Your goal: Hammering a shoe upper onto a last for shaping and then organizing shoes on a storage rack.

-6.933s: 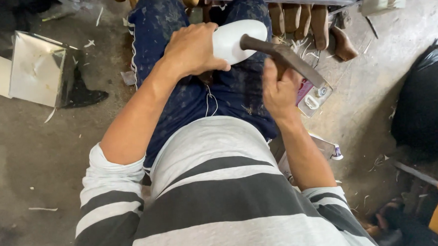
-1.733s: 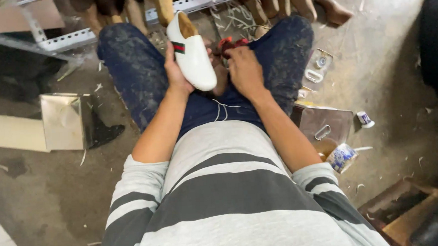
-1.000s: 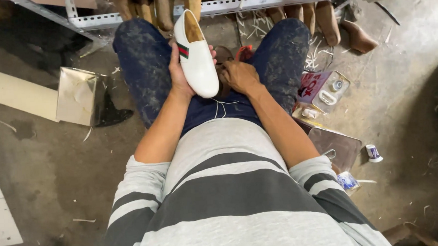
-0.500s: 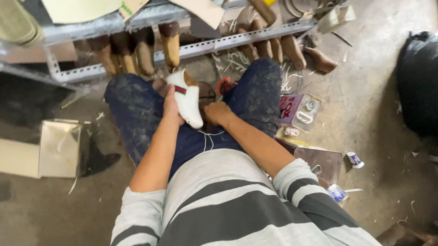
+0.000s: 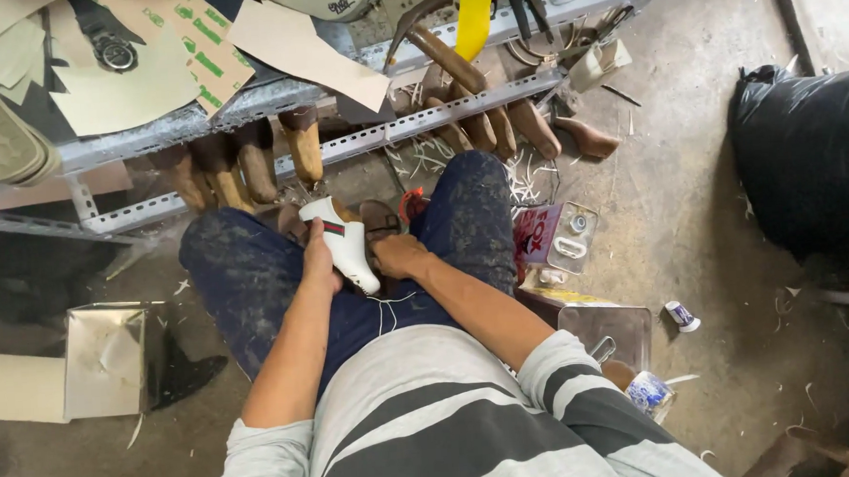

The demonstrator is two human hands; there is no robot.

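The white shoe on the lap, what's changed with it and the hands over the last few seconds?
The hammer that the right hand swung about seven seconds ago is out of its grip; that hand now rests beside the white shoe. The shoe has been turned from sole-up to upper-up, showing its striped band. The left hand kept hold of the shoe throughout, and it stayed on the lap.

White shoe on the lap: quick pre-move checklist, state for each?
1. Left hand gripping white shoe: ok.
2. Right hand in contact with the shoe's right side: ok.
3. Shoe supported between the knees, toe pointing to the rack: ok.
4. Tool in right hand: cannot tell, fingers hidden behind the shoe.
5. Hammer within view on the metal rack: ok.
6. Floor to the right free of clutter: not ok, red box and small bottle lie there.
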